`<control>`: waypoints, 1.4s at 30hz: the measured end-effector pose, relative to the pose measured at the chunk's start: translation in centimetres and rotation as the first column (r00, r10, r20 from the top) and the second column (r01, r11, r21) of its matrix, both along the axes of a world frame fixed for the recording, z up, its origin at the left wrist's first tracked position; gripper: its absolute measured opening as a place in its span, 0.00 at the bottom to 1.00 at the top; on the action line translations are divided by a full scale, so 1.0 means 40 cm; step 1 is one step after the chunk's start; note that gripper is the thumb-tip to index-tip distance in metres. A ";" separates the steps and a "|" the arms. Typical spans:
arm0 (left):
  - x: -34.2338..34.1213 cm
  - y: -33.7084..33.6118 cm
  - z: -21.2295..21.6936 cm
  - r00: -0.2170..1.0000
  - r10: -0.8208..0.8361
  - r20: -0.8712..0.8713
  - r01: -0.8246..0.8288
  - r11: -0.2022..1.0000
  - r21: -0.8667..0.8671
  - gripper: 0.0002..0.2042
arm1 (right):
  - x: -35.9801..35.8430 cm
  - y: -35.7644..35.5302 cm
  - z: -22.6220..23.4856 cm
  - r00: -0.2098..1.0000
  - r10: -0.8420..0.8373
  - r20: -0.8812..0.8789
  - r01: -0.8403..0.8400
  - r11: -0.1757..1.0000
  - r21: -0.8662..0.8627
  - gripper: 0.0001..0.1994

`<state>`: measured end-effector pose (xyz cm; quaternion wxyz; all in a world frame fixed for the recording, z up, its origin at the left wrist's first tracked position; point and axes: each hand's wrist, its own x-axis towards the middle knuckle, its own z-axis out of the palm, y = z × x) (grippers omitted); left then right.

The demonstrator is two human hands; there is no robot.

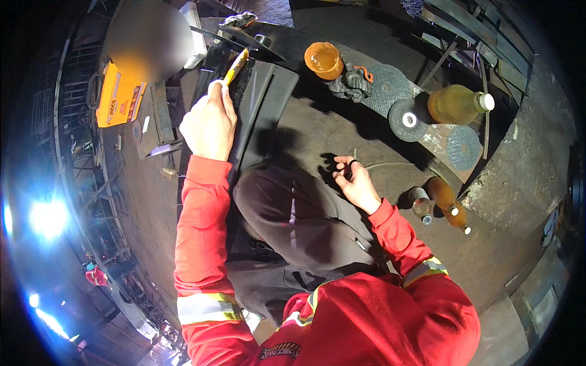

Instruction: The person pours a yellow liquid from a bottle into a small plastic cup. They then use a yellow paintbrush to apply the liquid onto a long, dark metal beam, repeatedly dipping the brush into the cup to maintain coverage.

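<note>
The left hand [209,125] grips a yellow-handled brush [235,67] against a dark metal plate [259,100]. The right hand [354,180] pinches a thin wire [390,164]. A yellow rectangular case [119,94] sits far left.

My left hand [209,125] hides the lower end of the yellow brush [235,67]. Far left, a blurred patch covers part of the orange box [119,97]. What my right fingers [345,168] pinch is too small to tell.
</note>
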<state>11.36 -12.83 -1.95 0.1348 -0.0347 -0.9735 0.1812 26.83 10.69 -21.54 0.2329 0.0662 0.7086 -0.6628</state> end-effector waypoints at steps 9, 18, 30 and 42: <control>0.083 -0.060 0.069 0.999 0.044 -0.004 -0.042 0.966 0.254 0.09 | 0.011 0.018 0.002 0.999 0.015 0.037 -0.015 1.000 0.012 0.20; 0.026 -0.070 0.041 1.000 0.026 0.002 -0.025 0.958 0.284 0.06 | 0.017 -0.020 -0.009 1.000 0.028 0.006 -0.028 0.999 -0.028 0.19; 0.350 -0.215 0.127 0.962 0.162 0.220 -0.204 0.961 0.185 0.08 | 0.043 -0.021 -0.067 0.996 0.011 0.091 0.000 0.993 -0.116 0.15; 0.397 -0.251 0.094 0.993 0.120 0.020 -0.116 0.889 0.443 0.08 | -0.048 -0.040 0.039 0.980 -0.175 0.094 0.199 0.844 -0.498 0.10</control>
